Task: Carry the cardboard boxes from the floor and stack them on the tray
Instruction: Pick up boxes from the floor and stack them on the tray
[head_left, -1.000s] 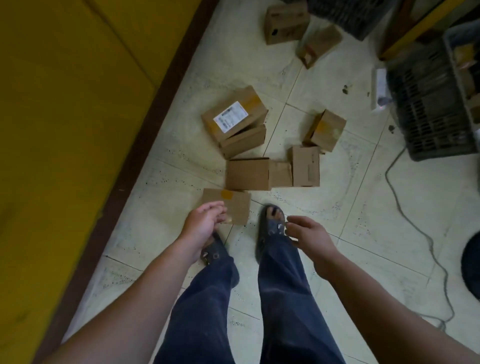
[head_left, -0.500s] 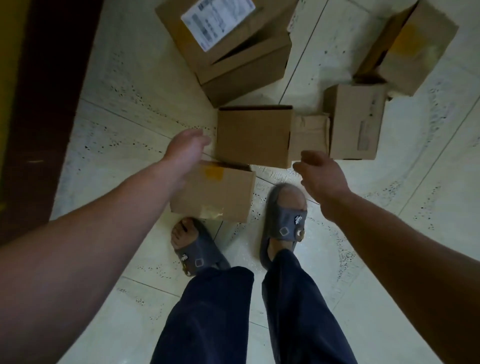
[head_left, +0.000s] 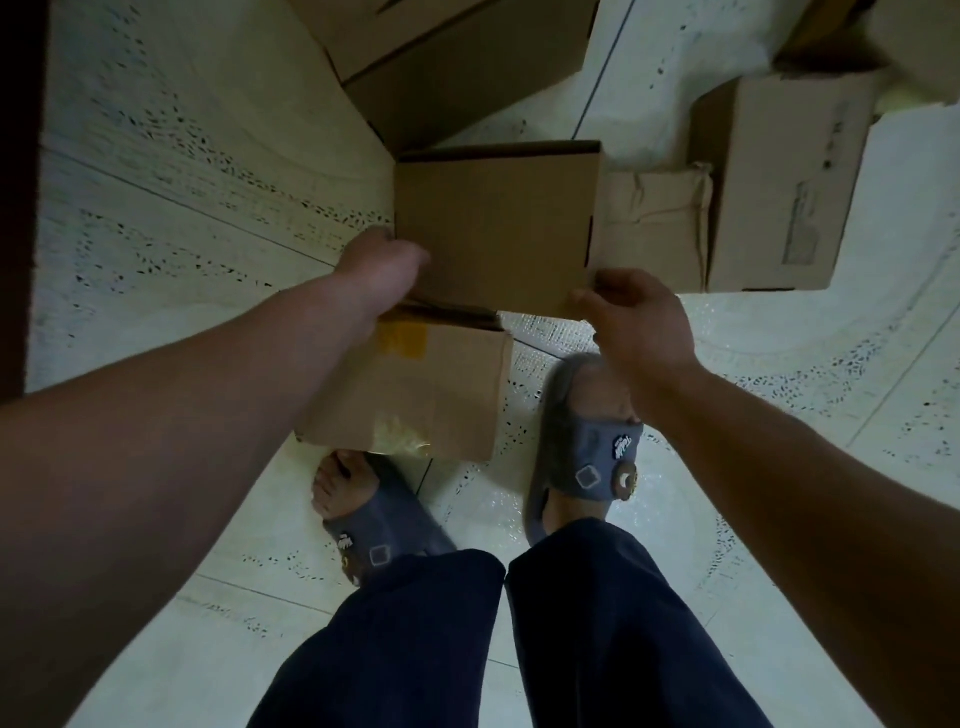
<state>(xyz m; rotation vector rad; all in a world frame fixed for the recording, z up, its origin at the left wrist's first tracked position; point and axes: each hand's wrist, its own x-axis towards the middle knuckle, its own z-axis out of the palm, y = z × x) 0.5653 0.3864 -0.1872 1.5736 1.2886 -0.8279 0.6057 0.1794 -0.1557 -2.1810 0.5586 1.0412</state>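
Plain cardboard box (head_left: 498, 223) on the floor (head_left: 182, 182) at twelve o'clock from the feet, left hand (head_left: 382, 270) with fingers (head_left: 413, 257) curled at its seven o'clock corner, grip unclear, right hand (head_left: 639, 322) pinching its five o'clock corner; best squeezed evenly and lifted clear of neighbouring boxes (head_left: 779, 182).

The only camera rides on my head and looks almost straight down, wide-angled, along both my forearms to the pale speckled tile floor (head_left: 156, 171). It sits close: the plain brown cardboard box (head_left: 493, 223) between my left hand (head_left: 382, 265) and right hand (head_left: 639, 322) fills the middle, with my grey slip-on sandals (head_left: 582, 447) and dark blue trouser legs (head_left: 597, 623) below.
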